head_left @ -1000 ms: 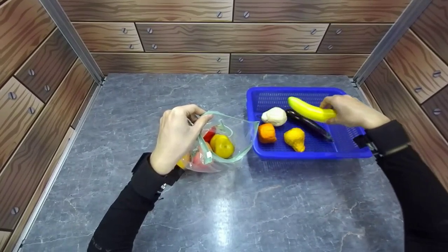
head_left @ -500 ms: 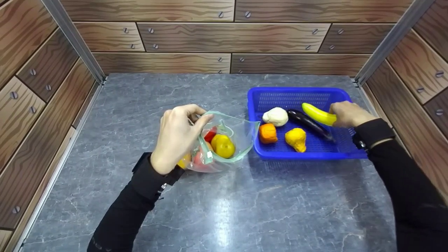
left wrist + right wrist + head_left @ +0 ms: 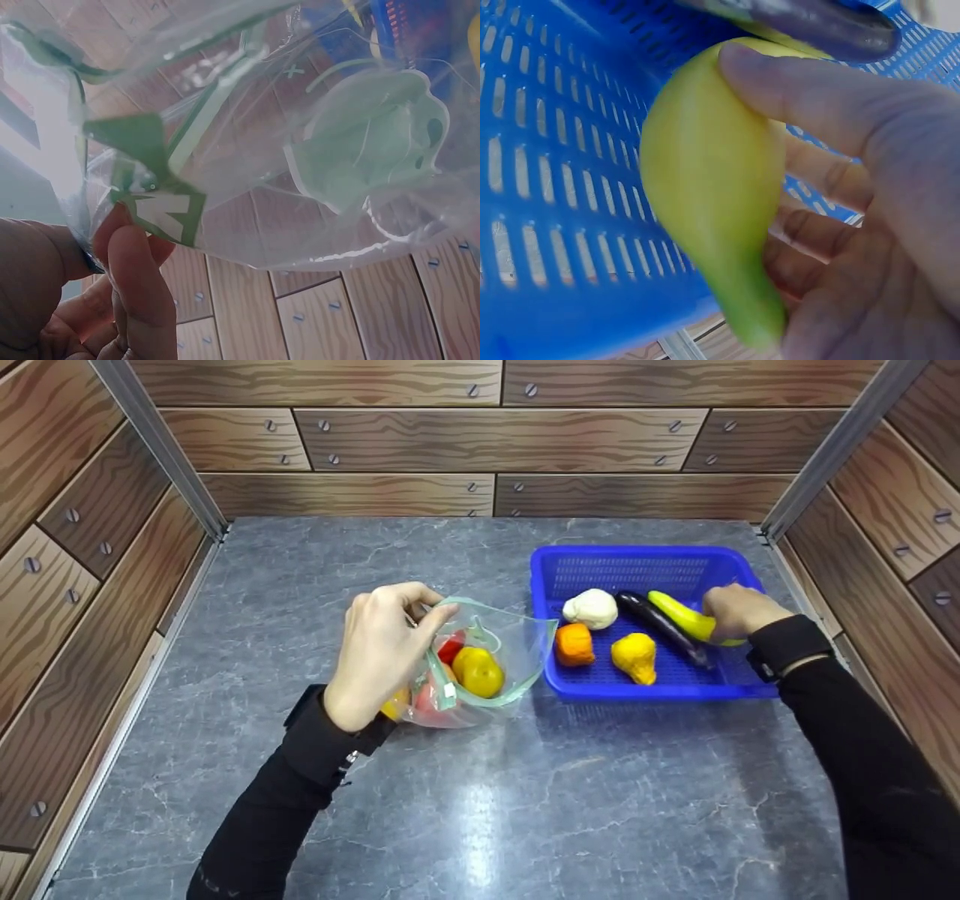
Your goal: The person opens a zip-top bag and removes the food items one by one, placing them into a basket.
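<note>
"Holding anything, that right hand [image 3: 739, 609]?"
"Yes, gripping the curved yellow banana [image 3: 679, 613] inside the perforated blue plastic basket [image 3: 637, 692]."
"And the left hand [image 3: 382, 652]?"
"Pinching the clear, green-edged plastic bag [image 3: 519, 645]."

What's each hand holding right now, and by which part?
The left hand pinches the clear bag by the green-edged rim of its opening; the right hand grips the banana toward its green end.

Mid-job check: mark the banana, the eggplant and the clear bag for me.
Banana [image 3: 681, 616]: head view, on the uncovered stretch of its yellow body.
Eggplant [image 3: 661, 625]: head view, mid-length on its dark body.
Clear bag [image 3: 520, 651]: head view, on its see-through wall.
</note>
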`<move>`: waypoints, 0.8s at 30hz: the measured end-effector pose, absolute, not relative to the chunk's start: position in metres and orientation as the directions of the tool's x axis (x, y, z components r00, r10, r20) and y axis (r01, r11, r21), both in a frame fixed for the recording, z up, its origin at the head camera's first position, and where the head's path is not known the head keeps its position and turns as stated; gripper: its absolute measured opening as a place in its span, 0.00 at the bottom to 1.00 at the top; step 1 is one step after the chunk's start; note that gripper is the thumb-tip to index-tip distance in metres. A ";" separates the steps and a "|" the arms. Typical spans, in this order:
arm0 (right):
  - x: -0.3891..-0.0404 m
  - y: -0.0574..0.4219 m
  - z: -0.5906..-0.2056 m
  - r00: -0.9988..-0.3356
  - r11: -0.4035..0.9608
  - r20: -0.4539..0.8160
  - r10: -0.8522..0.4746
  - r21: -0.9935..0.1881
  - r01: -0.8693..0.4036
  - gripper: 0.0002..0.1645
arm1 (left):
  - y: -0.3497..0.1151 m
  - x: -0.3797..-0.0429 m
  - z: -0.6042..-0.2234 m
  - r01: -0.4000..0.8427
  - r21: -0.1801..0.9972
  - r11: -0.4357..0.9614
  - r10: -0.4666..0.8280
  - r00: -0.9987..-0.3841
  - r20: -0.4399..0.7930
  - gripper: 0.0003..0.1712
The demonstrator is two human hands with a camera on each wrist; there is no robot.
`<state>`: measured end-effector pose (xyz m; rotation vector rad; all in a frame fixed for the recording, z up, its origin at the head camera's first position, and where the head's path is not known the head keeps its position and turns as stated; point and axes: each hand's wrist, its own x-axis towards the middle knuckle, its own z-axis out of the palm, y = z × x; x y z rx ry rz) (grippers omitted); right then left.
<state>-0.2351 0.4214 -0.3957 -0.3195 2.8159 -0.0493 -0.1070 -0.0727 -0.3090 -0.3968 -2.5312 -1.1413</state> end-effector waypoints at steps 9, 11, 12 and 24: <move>-0.224 0.414 -0.376 -0.926 0.954 -0.232 -0.299 -0.094 -0.284 0.27 | -0.072 -0.106 -0.308 0.382 0.666 0.641 0.114 -0.905 0.409 0.11; -0.219 0.406 -0.367 -0.922 0.941 -0.188 -0.337 -0.110 -0.321 0.25 | -0.072 -0.106 -0.308 0.381 0.667 0.640 0.113 -0.906 0.409 0.11; -0.215 0.400 -0.362 -0.920 0.933 -0.162 -0.356 -0.122 -0.339 0.24 | -0.072 -0.106 -0.308 0.380 0.668 0.640 0.111 -0.906 0.408 0.11; -0.154 0.299 -0.308 -0.754 0.733 0.261 -0.602 -0.193 -0.652 0.15 | -0.070 -0.106 -0.309 0.378 0.671 0.638 0.110 -0.907 0.407 0.11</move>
